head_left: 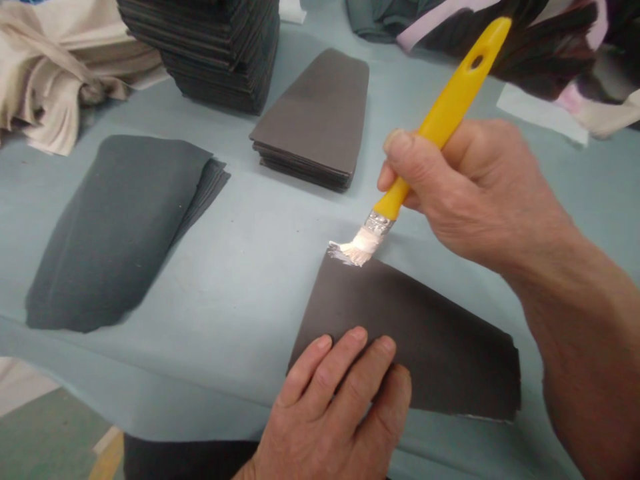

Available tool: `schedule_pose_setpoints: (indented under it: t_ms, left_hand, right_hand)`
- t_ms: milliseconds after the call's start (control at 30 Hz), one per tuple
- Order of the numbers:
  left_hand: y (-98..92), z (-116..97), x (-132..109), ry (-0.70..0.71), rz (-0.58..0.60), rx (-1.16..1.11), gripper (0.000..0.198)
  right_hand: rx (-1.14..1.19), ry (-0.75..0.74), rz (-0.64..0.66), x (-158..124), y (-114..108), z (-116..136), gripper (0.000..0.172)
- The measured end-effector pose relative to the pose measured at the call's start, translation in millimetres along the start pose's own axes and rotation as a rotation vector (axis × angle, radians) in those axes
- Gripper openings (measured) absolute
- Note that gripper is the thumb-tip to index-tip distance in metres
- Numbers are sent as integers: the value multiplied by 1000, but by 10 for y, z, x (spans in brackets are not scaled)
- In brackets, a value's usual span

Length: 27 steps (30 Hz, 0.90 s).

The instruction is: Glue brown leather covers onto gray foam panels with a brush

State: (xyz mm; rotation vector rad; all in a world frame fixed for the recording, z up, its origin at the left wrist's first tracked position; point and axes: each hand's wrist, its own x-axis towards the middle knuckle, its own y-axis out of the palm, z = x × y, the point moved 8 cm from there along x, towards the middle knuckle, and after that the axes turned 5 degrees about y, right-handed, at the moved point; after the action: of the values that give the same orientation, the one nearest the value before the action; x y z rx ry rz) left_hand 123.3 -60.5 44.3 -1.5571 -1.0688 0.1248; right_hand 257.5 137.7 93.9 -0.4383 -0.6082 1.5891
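Observation:
My right hand (460, 187) grips a yellow-handled paintbrush (450, 100) at a slant, thumb on top of the handle. The white-coated bristles touch the upper left corner of a dark grey-brown, tapered flat piece (440, 353). White traces show along the lower right edge of that piece. Flat on its left part rests my left hand (345, 413), fingers stretched out and pressing down. Whether one sheet or several lie under my fingers I cannot tell.
A pale blue-green cloth (225, 280) covers the table. Dark green fabric pieces (115, 227) lie fanned at left. Behind are a stack of grey-brown pieces (320, 113), a tall dark stack (215, 53), beige cloth (55, 73) and a heap of mixed fabric (550, 47).

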Motion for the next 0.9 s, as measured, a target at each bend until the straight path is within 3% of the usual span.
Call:
schedule_pose_setpoints:
  t_ms: [100,200,300,567,900]
  left_hand:
    - [-3,-1,7,-11,-6,-8,29]
    - [-6,-21,13,4,-8,-6,29]
    - [-13,-17,15,1,-5,-10,28]
    - [-46,-12,63,-24,1,-47,29]
    - [-60,7,86,-41,70,-64,30]
  right_hand:
    - [-24,-32,-27,1,-34,98,50]
    - [136,-78,-69,0,-12,172,48]
    - [228,-98,-27,7,62,161,48]
    - [-24,-101,65,-23,-24,122,48]
    - [-75,-161,88,-124,-181,70,46]
